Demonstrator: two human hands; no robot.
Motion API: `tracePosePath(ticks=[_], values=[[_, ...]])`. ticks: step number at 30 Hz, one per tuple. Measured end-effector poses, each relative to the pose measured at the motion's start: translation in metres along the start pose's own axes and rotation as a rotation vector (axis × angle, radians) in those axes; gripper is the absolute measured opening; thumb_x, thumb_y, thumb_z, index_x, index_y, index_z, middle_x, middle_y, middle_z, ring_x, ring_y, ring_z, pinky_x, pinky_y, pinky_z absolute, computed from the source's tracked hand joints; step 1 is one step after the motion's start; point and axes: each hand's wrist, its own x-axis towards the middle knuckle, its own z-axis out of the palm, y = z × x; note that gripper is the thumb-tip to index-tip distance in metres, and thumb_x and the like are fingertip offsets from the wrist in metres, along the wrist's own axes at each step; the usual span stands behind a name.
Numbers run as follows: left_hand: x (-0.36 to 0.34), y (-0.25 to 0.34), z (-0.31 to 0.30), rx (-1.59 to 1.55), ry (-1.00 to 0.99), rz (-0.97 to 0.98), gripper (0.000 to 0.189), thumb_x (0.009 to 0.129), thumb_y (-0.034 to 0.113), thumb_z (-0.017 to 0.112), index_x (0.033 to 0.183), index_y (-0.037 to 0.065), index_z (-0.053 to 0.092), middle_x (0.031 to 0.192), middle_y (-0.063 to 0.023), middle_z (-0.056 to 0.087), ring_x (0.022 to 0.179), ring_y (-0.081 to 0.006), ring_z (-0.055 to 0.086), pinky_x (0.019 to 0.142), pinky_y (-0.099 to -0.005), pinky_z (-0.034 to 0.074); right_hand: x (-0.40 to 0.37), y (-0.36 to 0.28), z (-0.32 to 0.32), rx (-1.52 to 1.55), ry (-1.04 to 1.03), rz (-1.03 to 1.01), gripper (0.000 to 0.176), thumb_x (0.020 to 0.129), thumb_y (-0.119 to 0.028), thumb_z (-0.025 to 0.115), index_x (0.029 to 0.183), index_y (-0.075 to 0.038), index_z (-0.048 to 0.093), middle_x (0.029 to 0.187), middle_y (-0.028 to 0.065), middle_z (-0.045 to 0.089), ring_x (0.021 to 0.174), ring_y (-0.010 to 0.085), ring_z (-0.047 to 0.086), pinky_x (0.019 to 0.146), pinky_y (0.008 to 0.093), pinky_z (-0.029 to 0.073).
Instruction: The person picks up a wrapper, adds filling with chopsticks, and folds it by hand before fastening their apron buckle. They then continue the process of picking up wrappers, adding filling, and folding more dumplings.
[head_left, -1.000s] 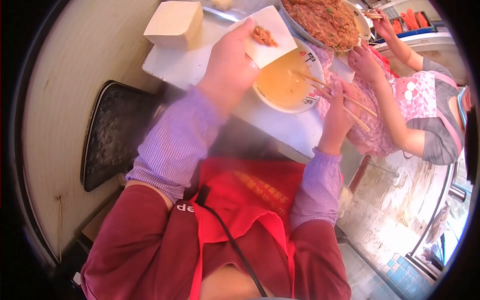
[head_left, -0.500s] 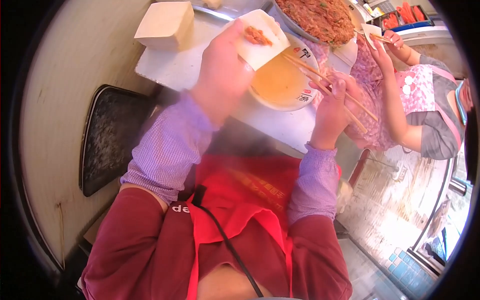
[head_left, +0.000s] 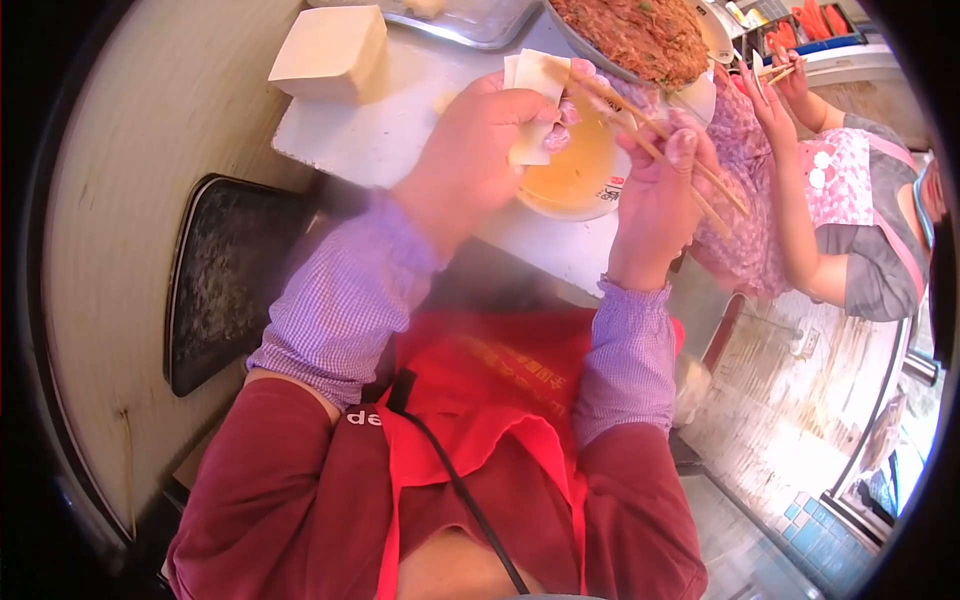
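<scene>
My left hand [head_left: 465, 145] holds a pale square wrapper [head_left: 538, 85], now folded, above the left side of a bowl of yellow-orange liquid [head_left: 570, 180]. Wooden chopsticks [head_left: 655, 148] are gripped in my right hand [head_left: 665, 195], their tips near the wrapper's right edge. Any filling inside the wrapper is hidden. A large bowl of reddish meat filling [head_left: 640, 38] stands just beyond the liquid.
A stack of pale wrappers [head_left: 330, 52] sits on the white table [head_left: 345, 135], near a metal tray [head_left: 480, 22]. At the right, a co-worker [head_left: 845, 180] holds chopsticks and a wrapper. A dark tray [head_left: 225, 280] leans at the left wall.
The wrapper, open with filling showing before, is now folded over. My left hand has moved slightly down and right, and the metal tray shows more fully. The co-worker's wrapper has turned edge-on.
</scene>
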Motion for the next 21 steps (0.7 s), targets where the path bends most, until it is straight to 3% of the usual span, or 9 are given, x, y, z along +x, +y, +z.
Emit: tracePosePath(ticks=[3, 6, 8, 11, 14, 15, 17, 18, 21], values=[[0.002, 0.001, -0.009, 0.173, -0.034, 0.022, 0.037, 0.083, 0.001, 0.044, 0.12, -0.005, 0.046, 0.119, -0.0158, 0.052, 0.086, -0.0168, 0.051, 0.067, -0.0251, 0.045, 0.014, -0.007, -0.002, -0.068, 0.161, -0.171, 0.026, 0.094, -0.021, 0.046, 0.099, 0.003, 0.052, 0.094, 0.0129, 0.057, 0.084, 0.02, 0.06, 0.072, 0.0388, 0.056], [0.005, 0.007, -0.01, 0.143, 0.033, 0.043, 0.037, 0.088, 0.009, 0.043, 0.123, -0.004, 0.046, 0.124, -0.0172, 0.05, 0.098, -0.0197, 0.051, 0.075, -0.0274, 0.046, 0.016, -0.009, 0.007, -0.047, 0.065, -0.175, 0.03, 0.096, -0.026, 0.042, 0.092, 0.003, 0.05, 0.09, 0.0163, 0.057, 0.085, 0.0225, 0.061, 0.074, 0.0378, 0.055], [0.015, 0.017, -0.006, -0.426, 0.057, -0.056, 0.041, 0.094, 0.022, 0.041, 0.126, -0.002, 0.043, 0.125, -0.0179, 0.049, 0.108, -0.0225, 0.049, 0.085, -0.0307, 0.044, 0.017, -0.007, 0.016, -0.122, -0.077, -0.142, 0.031, 0.097, -0.027, 0.039, 0.086, 0.001, 0.048, 0.086, 0.016, 0.057, 0.079, 0.0216, 0.061, 0.069, 0.033, 0.055], [0.016, 0.032, 0.006, -0.412, 0.006, 0.025, 0.044, 0.096, 0.033, 0.037, 0.125, 0.0, 0.043, 0.124, -0.0162, 0.05, 0.11, -0.0231, 0.049, 0.091, -0.034, 0.04, 0.008, -0.007, 0.036, -0.255, -0.223, 0.038, 0.028, 0.097, -0.024, 0.038, 0.09, 0.0, 0.049, 0.081, 0.0112, 0.056, 0.069, 0.0146, 0.057, 0.055, 0.0242, 0.05], [0.015, 0.045, 0.006, -0.607, -0.117, -0.012, 0.049, 0.094, 0.029, 0.046, 0.13, -0.001, 0.033, 0.129, -0.0206, 0.044, 0.123, -0.0253, 0.042, 0.103, -0.0327, 0.035, 0.003, -0.009, 0.046, -0.335, -0.305, 0.139, 0.026, 0.097, -0.023, 0.039, 0.092, 0.0, 0.051, 0.078, 0.0077, 0.056, 0.068, 0.011, 0.055, 0.054, 0.0214, 0.046], [0.015, 0.044, 0.004, -0.61, -0.113, -0.012, 0.049, 0.094, 0.029, 0.046, 0.13, -0.001, 0.033, 0.129, -0.0206, 0.044, 0.123, -0.0253, 0.042, 0.103, -0.0327, 0.035, 0.002, -0.006, 0.047, -0.379, -0.306, 0.139, 0.017, 0.094, -0.018, 0.048, 0.092, -0.001, 0.053, 0.074, 0.0045, 0.057, 0.066, 0.0085, 0.053, 0.054, 0.0206, 0.043], [0.015, 0.036, -0.002, -0.494, -0.122, 0.02, 0.041, 0.097, 0.033, 0.035, 0.123, 0.003, 0.044, 0.12, -0.0142, 0.053, 0.105, -0.0231, 0.051, 0.093, -0.0359, 0.039, 0.001, 0.0, 0.049, -0.548, -0.348, 0.101, 0.013, 0.091, -0.015, 0.052, 0.091, -0.002, 0.055, 0.072, 0.0039, 0.057, 0.064, 0.0082, 0.054, 0.055, 0.021, 0.043], [0.014, 0.03, -0.008, -0.495, -0.123, 0.024, 0.041, 0.097, 0.033, 0.035, 0.123, 0.003, 0.044, 0.12, -0.0142, 0.053, 0.105, -0.0231, 0.051, 0.093, -0.0359, 0.039, -0.002, 0.001, 0.05, -0.715, -0.387, 0.053, 0.01, 0.088, -0.012, 0.057, 0.091, -0.003, 0.056, 0.07, 0.0034, 0.058, 0.063, 0.008, 0.054, 0.055, 0.0215, 0.044], [0.016, 0.024, -0.02, -0.359, -0.145, 0.084, 0.034, 0.096, 0.03, 0.04, 0.115, 0.004, 0.05, 0.111, -0.0113, 0.057, 0.099, -0.0192, 0.054, 0.088, -0.0342, 0.043, -0.002, 0.004, 0.056, -0.699, -0.303, -0.012, 0.009, 0.083, -0.008, 0.063, 0.088, -0.003, 0.057, 0.068, 0.0028, 0.058, 0.062, 0.0081, 0.054, 0.057, 0.0217, 0.044]])
